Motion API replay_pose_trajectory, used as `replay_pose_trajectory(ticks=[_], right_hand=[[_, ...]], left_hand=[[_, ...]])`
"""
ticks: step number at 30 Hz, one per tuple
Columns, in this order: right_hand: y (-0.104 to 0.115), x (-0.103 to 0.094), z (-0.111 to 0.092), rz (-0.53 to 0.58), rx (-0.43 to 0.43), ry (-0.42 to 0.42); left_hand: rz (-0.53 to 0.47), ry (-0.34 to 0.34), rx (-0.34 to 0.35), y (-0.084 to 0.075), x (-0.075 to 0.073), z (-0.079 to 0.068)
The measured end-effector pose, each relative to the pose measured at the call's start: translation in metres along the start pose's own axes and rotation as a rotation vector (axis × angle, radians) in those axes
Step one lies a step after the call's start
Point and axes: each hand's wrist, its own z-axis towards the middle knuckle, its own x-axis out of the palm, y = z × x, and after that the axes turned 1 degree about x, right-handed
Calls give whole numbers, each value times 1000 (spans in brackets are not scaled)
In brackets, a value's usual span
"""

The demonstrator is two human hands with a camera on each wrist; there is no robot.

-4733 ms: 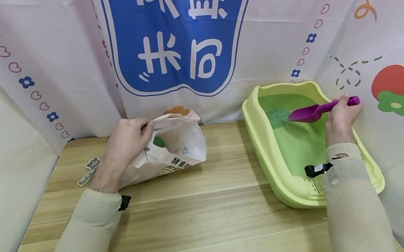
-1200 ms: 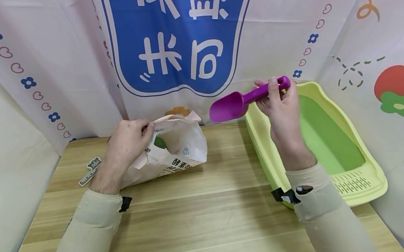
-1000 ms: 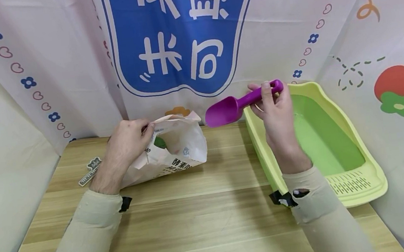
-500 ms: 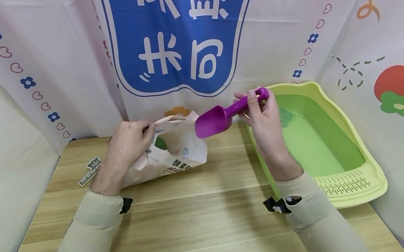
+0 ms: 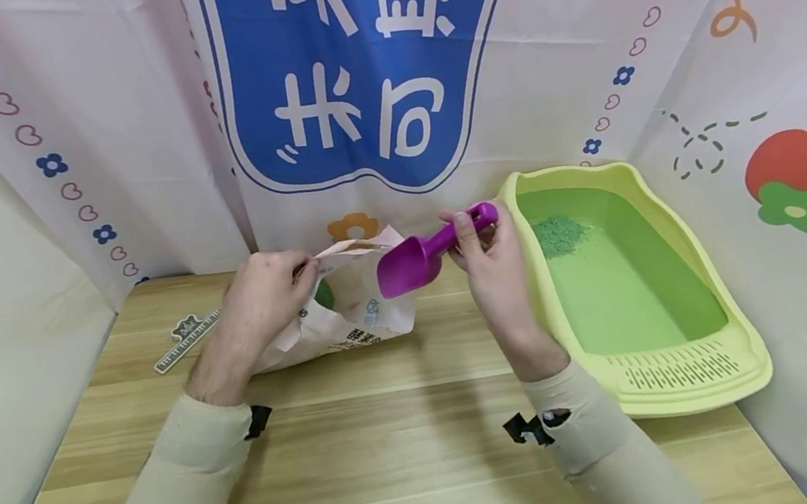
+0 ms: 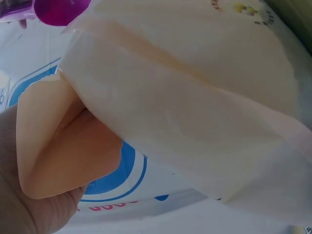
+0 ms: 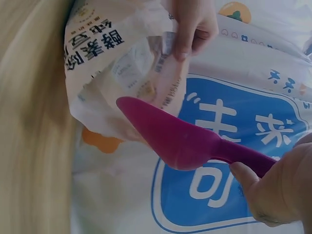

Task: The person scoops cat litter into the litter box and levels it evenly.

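Observation:
My left hand (image 5: 260, 316) grips the upper rim of a white printed paper bag (image 5: 331, 341), holding its mouth open toward the right. A green patch (image 5: 324, 295) shows in the mouth; whether it is contents or print I cannot tell. My right hand (image 5: 500, 286) holds a purple scoop (image 5: 409, 266) by its handle. The scoop's bowl is tilted down at the bag's mouth, and no load shows in it. In the right wrist view the scoop (image 7: 170, 139) points at the bag opening (image 7: 131, 68). The left wrist view is mostly filled by the bag (image 6: 170, 107).
Right of the right hand stands a yellow-green litter box (image 5: 671, 396) with a small heap of green granules (image 5: 559, 235) at its far left. A ruler with a bear-shaped top (image 5: 187, 340) lies left of the bag on the wooden table (image 5: 399, 463). A printed cloth (image 5: 520, 95) hangs behind.
My right hand has carried the scoop left from over the litter box, then down to the bag's mouth. The left hand keeps its grip and has shifted the bag rim slightly.

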Motion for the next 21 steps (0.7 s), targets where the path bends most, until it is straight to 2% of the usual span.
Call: replay_pose_trajectory(ticks=[4,9,21], right_hand=[[-14,6,-4,17,-2,-32],[-31,12,-7,60,-45,-59],[-57,26,-16,96,-125,-102]], left_hand=[[-17,-8,15,-1,5,-2],[-26,-27,36,-3,11,-5],[4,-18,20,-7,16,-10]])
